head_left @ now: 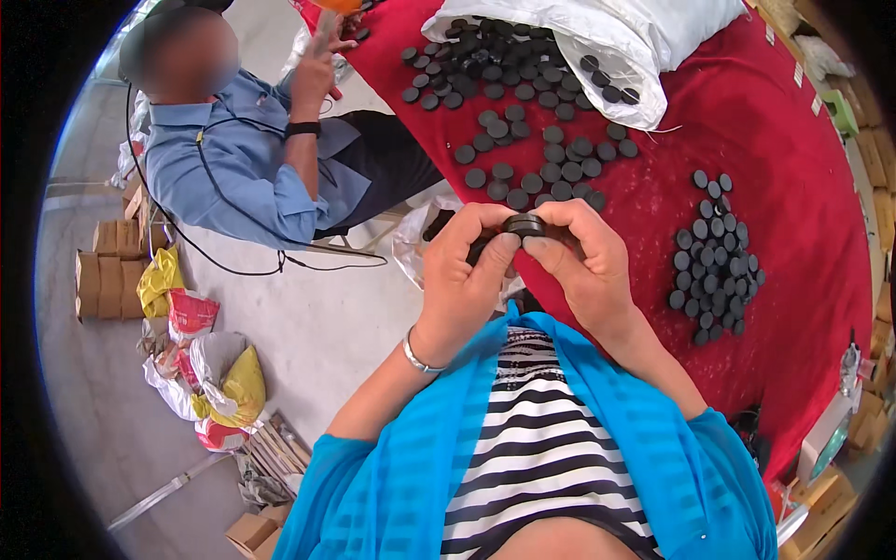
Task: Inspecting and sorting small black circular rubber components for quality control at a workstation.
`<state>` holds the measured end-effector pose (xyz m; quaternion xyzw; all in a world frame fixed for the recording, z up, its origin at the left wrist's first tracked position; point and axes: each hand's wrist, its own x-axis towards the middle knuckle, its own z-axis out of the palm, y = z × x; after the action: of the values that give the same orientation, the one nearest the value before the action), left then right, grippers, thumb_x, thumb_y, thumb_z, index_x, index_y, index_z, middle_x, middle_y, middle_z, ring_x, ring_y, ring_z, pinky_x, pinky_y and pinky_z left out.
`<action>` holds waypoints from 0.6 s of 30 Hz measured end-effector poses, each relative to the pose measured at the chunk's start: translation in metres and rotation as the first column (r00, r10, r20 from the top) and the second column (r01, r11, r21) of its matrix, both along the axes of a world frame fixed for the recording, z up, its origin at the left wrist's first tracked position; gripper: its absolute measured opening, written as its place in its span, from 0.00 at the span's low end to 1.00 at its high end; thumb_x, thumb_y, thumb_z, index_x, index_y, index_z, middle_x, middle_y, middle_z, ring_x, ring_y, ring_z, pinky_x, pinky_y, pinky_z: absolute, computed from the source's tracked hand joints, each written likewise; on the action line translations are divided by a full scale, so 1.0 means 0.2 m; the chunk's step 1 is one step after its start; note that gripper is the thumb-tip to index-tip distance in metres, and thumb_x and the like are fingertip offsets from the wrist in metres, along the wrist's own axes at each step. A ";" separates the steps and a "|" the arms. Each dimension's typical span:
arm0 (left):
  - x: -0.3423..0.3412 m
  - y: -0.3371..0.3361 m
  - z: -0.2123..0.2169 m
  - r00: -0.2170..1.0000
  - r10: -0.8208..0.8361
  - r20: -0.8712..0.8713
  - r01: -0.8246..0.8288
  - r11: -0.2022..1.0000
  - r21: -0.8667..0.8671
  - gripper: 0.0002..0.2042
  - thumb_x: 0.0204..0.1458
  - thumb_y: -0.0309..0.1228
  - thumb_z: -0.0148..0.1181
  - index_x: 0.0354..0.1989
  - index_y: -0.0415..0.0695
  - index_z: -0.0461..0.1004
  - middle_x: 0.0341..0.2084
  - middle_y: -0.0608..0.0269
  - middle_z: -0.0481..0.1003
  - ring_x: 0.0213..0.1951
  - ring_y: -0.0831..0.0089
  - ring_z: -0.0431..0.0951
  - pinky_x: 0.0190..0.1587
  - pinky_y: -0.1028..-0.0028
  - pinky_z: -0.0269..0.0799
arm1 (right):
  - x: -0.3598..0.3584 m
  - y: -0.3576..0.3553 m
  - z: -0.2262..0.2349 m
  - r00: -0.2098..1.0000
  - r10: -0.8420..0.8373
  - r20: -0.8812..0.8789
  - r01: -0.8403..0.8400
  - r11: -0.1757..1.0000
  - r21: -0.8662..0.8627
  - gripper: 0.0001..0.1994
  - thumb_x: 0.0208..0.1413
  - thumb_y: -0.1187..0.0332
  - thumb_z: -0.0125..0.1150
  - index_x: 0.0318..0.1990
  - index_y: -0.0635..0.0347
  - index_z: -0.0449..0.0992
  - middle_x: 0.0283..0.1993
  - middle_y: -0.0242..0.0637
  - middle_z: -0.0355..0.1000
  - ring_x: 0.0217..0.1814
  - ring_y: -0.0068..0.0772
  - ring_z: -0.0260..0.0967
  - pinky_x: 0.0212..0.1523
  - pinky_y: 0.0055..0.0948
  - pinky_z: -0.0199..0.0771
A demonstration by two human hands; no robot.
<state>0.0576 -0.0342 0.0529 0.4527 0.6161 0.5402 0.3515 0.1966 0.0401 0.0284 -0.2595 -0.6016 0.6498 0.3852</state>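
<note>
Between my two hands, above the near edge of the red-covered table, is a small black round cap-like piece with a ridged or layered rim. My left hand pinches its left side with thumb and forefinger, and my right hand pinches the right side the same way. Other dark parts near my left fingers are partly hidden. Just beyond my hands, loose black discs lie scattered on the cloth. A separate heap of the same discs sits to the right.
An open white sack at the far side spills many black discs. At the left sits a co-worker in a blue shirt, with an orange object near one raised hand. Bags and cardboard boxes stand on the floor left.
</note>
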 end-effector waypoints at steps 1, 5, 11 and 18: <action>-0.01 -0.01 0.00 1.000 0.002 -0.001 -0.002 1.000 0.003 0.06 0.59 0.24 0.53 0.42 0.38 0.71 0.22 0.68 0.72 0.21 0.86 0.68 0.22 0.85 0.62 | 0.00 0.00 -0.01 1.000 -0.003 -0.006 0.003 0.999 0.054 0.09 0.53 0.76 0.61 0.42 0.65 0.74 0.37 0.35 0.70 0.37 0.25 0.69 0.39 0.23 0.69; -0.02 -0.02 0.02 0.996 0.006 -0.090 0.001 0.997 0.079 0.07 0.52 0.22 0.59 0.39 0.39 0.74 0.29 0.63 0.74 0.28 0.76 0.72 0.31 0.78 0.68 | 0.00 -0.01 0.02 0.999 0.009 -0.036 -0.007 0.998 0.055 0.09 0.53 0.75 0.61 0.42 0.64 0.74 0.37 0.35 0.69 0.38 0.25 0.68 0.41 0.23 0.68; -0.02 -0.03 0.00 0.981 0.018 -0.191 0.008 0.991 0.133 0.08 0.48 0.20 0.61 0.38 0.38 0.74 0.30 0.59 0.75 0.30 0.70 0.73 0.33 0.74 0.68 | 0.02 -0.01 0.00 0.999 0.019 -0.051 -0.014 0.996 0.087 0.09 0.52 0.75 0.62 0.41 0.64 0.75 0.35 0.34 0.70 0.37 0.25 0.68 0.40 0.23 0.68; 0.01 -0.06 0.03 0.992 -0.029 -0.122 0.036 0.998 0.054 0.08 0.49 0.19 0.59 0.38 0.38 0.74 0.25 0.63 0.73 0.25 0.76 0.72 0.27 0.78 0.66 | 0.07 0.01 0.08 0.994 0.055 0.098 -0.069 0.986 0.153 0.08 0.51 0.75 0.63 0.39 0.65 0.75 0.33 0.34 0.72 0.36 0.22 0.69 0.36 0.23 0.69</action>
<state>0.0589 -0.0466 0.0585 0.5043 0.6132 0.5233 0.3095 0.2101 0.0412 0.0435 -0.2396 -0.6758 0.5995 0.3556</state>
